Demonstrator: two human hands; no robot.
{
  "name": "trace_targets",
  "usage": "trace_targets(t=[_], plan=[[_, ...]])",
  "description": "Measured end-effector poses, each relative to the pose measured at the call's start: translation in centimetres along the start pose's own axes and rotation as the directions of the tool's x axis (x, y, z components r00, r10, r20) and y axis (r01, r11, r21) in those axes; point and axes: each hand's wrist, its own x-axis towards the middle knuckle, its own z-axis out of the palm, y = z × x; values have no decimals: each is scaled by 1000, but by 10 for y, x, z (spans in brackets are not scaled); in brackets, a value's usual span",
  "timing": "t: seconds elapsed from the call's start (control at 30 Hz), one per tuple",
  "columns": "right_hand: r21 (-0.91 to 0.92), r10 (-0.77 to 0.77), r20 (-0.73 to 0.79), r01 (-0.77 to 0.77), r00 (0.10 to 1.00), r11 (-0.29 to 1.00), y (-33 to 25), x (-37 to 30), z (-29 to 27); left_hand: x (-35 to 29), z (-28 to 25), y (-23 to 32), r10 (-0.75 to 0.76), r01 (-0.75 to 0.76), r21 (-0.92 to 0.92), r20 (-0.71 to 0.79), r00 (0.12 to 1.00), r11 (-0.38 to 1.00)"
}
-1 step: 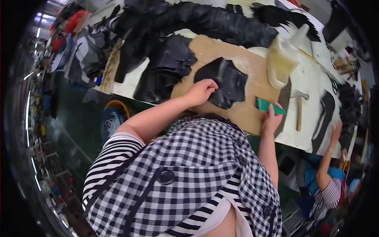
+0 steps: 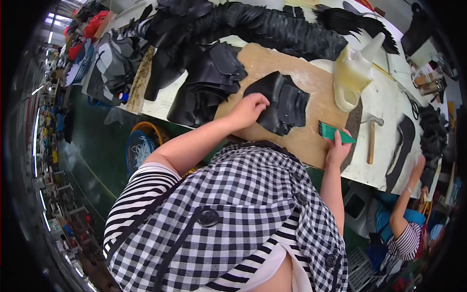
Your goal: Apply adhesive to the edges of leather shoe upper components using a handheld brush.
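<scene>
Black leather-like pieces point(image 2: 292, 104), overlapping in a small stack, lie on a brown board point(image 2: 311, 80) in front of me. My left hand point(image 2: 249, 111) is at their left edge with its fingers curled in. Whatever might be between those fingertips is hidden. To the right, my right hand point(image 2: 338, 150) grips a green brush point(image 2: 335, 133) with short dark bristles, just over the board's near right part. A cloudy plastic bottle point(image 2: 348, 80) with yellowish contents and a pale spout stands at the board's right edge.
More black pieces point(image 2: 209, 78) are piled left of the board, and a long row of them point(image 2: 272, 27) runs behind. A hammer point(image 2: 372, 141) and a curved black piece point(image 2: 402, 148) lie rightward. Another person's arm point(image 2: 406, 194) reaches in at right. A basket point(image 2: 141, 146) stands below the table's left edge.
The whole view has shifted slightly. My left hand has drawn back a little to the left over the black pieces. My right hand keeps the brush in about the same place.
</scene>
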Motion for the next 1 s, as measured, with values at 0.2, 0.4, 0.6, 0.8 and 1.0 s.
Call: trace_targets(t=[0.2, 0.4, 0.6, 0.8, 1.0], plan=[[-16, 51, 78, -50, 996, 999, 10, 1, 4, 59, -100, -29, 106, 484, 413, -834, 542, 772], [-24, 37, 67, -36, 997, 999, 6, -12, 13, 80, -163, -81, -301, 462, 115, -618, 726, 880], [-32, 38, 60, -36, 997, 999, 1, -5, 11, 39, -132, 44, -224, 227, -54, -491, 842, 972], [-25, 70, 76, -68, 995, 997, -2, -4, 13, 39, 6, 39, -372, 374, -402, 87, 924, 836], [50, 83, 25, -84, 996, 995, -27, -14, 38, 46, 28, 17, -487, 508, -199, 146, 861, 838]])
